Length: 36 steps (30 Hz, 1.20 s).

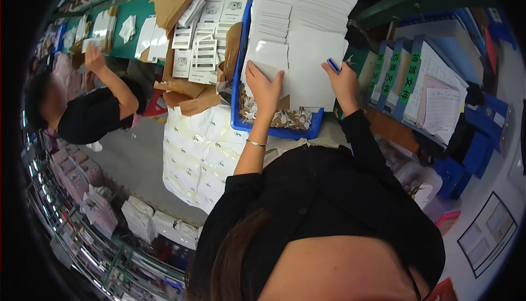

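Note:
Two side-by-side piles of flat white cartons lie over a blue plastic bin (236, 115). My left hand (265, 86) rests on the near end of the left pile (269, 13), thumb and fingers spread across a white piece. At the right edge of the right pile (315, 54), my right hand (344, 84) is closed round a small blue tool (333, 64), perhaps a pen or cutter; its tip is too small to make out. Small brown and white cut scraps (285, 119) show in the bin's near end, below the piles.
Left of the bin, an open brown carton (189, 103) holds printed white boxes (211, 24). A white patterned sack (200, 147) sits below it. Blue file holders (408, 79) with papers stand on the right. Further left, another person (90, 109) works at a green table (126, 43).

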### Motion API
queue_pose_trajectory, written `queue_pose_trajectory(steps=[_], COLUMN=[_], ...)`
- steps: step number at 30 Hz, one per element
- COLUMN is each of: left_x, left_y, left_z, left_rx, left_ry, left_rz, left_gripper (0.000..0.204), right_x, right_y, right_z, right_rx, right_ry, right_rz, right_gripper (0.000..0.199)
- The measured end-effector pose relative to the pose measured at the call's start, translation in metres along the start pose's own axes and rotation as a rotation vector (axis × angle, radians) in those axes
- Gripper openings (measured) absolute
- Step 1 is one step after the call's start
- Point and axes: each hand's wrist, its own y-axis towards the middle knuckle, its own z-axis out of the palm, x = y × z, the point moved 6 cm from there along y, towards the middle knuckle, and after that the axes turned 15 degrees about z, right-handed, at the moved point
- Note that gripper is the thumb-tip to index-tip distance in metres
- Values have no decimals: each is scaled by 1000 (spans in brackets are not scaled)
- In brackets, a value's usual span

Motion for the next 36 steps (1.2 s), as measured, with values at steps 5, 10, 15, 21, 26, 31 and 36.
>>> queue_pose_trajectory(steps=[5, 10, 15, 21, 26, 31, 36], left_x=[-2, -9, -18, -40, -37, -12, 8], left_y=[-19, -38, -41, -54, -70, -80, -81], left_z=[-8, -18, -24, -45, -62, -54, -27], left_rx=[110, 1, -80, -207, -369, -338, -231], left_ry=[-54, -85, -140, -241, -376, -457, -698], left_rz=[-122, -173, -100, 27, 143, 243, 181], left_gripper=[79, 82, 80, 79, 76, 67, 59], right_x=[-17, -20, -29, -40, -42, -55, -68], right_y=[-16, -30, -42, -64, -84, -92, -88], right_z=[2, -7, -18, -33, -56, -44, -15], right_rx=[8, 13, -103, -75, -194, -220, 82], right_ry=[-73, -92, -109, 281, 732, 483, 664], right_rz=[-13, -49, -113, -172, -369, -771, -744], right_gripper=[54, 54, 49, 37, 37, 42, 41])
